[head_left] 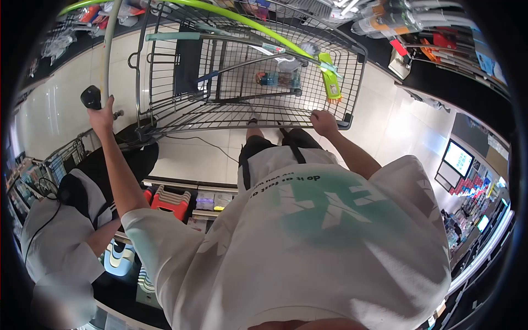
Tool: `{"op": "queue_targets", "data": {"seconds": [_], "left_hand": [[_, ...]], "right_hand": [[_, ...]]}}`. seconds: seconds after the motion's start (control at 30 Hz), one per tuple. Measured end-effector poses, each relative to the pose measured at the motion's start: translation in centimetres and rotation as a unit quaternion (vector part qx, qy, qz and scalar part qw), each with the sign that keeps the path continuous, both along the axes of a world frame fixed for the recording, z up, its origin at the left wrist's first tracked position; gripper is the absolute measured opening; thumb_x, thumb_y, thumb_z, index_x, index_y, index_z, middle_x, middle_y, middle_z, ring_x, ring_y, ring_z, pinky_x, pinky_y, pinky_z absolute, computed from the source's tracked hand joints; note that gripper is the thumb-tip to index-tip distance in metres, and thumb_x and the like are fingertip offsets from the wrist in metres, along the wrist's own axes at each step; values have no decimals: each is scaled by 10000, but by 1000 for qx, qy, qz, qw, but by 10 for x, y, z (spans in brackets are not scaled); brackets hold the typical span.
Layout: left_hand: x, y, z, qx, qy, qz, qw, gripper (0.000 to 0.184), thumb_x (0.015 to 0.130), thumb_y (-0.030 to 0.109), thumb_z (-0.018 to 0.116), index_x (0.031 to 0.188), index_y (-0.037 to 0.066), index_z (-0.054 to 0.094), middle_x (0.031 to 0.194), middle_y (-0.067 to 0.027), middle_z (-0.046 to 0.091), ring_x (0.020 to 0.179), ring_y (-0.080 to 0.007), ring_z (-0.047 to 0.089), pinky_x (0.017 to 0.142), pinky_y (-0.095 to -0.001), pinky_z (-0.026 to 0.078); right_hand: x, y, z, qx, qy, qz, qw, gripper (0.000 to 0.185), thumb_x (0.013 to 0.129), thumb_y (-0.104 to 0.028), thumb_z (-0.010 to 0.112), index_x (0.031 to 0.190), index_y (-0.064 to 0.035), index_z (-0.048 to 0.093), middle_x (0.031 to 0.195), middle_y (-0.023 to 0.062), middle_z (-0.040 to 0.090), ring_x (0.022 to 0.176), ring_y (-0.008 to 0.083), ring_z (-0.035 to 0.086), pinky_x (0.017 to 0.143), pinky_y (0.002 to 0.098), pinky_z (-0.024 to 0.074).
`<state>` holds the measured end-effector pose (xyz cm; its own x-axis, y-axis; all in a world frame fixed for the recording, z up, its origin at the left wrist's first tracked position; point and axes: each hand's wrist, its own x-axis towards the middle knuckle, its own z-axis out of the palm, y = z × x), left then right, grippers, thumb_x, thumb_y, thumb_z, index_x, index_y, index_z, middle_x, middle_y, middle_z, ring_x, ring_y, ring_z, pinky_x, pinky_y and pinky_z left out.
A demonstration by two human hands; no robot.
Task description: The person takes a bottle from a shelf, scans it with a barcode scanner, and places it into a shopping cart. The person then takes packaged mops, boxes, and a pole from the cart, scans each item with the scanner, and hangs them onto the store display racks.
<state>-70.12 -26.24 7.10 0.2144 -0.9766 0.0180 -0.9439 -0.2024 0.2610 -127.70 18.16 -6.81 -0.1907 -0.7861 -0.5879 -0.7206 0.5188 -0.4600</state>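
A dark wire shopping cart point(250, 113) stands sideways in front of me. My left hand point(102, 116) is closed around the end of its pale handle bar point(110, 49), beside a black end piece point(91, 97). With curled fingers, my right hand point(324, 122) grips the near rim of the basket, close to its right corner. Inside that corner is a lime-green brush head point(330, 80) with orange bristle tips. A long lime-green pole point(253, 25) slants across the top of the cart. Clear-wrapped items and a blue package point(275, 79) show through the wires.
Another person in a white shirt point(60, 236) stands close at my left. Red stools point(170, 201) and a light-blue stool point(119, 258) sit on shelving behind them. Packed goods point(390, 25) hang at the upper right. Pale floor tiles point(385, 113) extend rightward towards a lit screen point(458, 158).
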Motion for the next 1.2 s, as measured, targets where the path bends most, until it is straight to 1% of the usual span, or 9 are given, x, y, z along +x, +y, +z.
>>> {"op": "queue_targets", "data": {"seconds": [0.07, 0.17, 0.27, 0.37, 0.53, 0.63, 0.83, 0.9, 1.2], "left_hand": [[-5, 13, 1, 3, 5, 2, 1000, 808, 651, 487, 811, 1172, -73, 550, 1121, -271, 638, 1082, -407, 606, 947, -440, 453], [-27, 38, 7, 10, 2, 12, 1000, 790, 661, 461, 813, 1181, -71, 549, 1142, -258, 635, 1095, -395, 601, 956, -435, 446], [-37, 65, 4, -5, 25, -7, 1000, 795, 664, 456, 812, 1199, -68, 546, 1145, -251, 636, 1093, -393, 603, 952, -440, 446], [-56, 87, 2, 5, 20, 3, 1000, 805, 664, 452, 813, 1217, -63, 538, 1151, -250, 634, 1094, -392, 603, 953, -443, 446], [-86, 119, -4, 10, 11, 33, 999, 784, 655, 435, 823, 1187, -76, 557, 1154, -249, 639, 1096, -383, 609, 966, -441, 451], [-106, 143, -9, 3, 29, 18, 999, 788, 650, 433, 827, 1181, -82, 556, 1147, -246, 643, 1091, -381, 613, 961, -439, 455], [-107, 154, -14, 13, 43, 27, 999, 772, 658, 408, 825, 1205, -64, 553, 1150, -232, 644, 1077, -359, 621, 949, -419, 463], [-126, 163, -17, 17, 39, 27, 999, 769, 660, 403, 824, 1211, -59, 552, 1153, -226, 643, 1076, -351, 622, 947, -415, 464], [-132, 155, -14, 33, 47, 37, 998, 713, 678, 383, 816, 1196, -40, 569, 1104, -183, 659, 1001, -323, 637, 907, -415, 471]], "right_hand": [[-1, 13, 3, -2, 9, -2, 1000, 314, 853, -344, 505, 863, -73, 663, 841, 188, 672, 839, 387, 640, 750, 502, 501], [-13, 38, 10, -23, 14, -16, 999, 264, 854, -296, 524, 828, -66, 652, 769, 183, 648, 790, 387, 624, 725, 509, 487], [-27, 62, 5, 16, 28, -16, 999, 314, 844, -348, 508, 853, -79, 669, 819, 184, 673, 829, 378, 648, 743, 504, 508], [-47, 86, 1, -20, 44, -26, 999, 335, 845, -367, 508, 821, -78, 676, 783, 189, 668, 798, 382, 653, 765, 491, 518], [-81, 110, 17, 28, 14, -56, 998, 341, 818, -351, 516, 793, -64, 698, 778, 201, 678, 794, 396, 652, 785, 486, 513], [-99, 124, 19, 71, 25, -56, 996, 367, 822, -381, 506, 839, -81, 715, 854, 190, 694, 863, 383, 653, 816, 466, 510], [-103, 138, 23, 92, 33, -53, 994, 377, 825, -398, 513, 909, -103, 733, 931, 175, 705, 944, 354, 653, 872, 444, 504], [-122, 149, 22, 103, 32, -57, 993, 382, 825, -403, 518, 922, -104, 734, 935, 172, 706, 950, 349, 654, 880, 443, 504], [-115, 135, 16, 106, 36, -64, 992, 386, 828, -412, 524, 922, -95, 725, 949, 169, 705, 948, 348, 655, 869, 445, 511]]}}
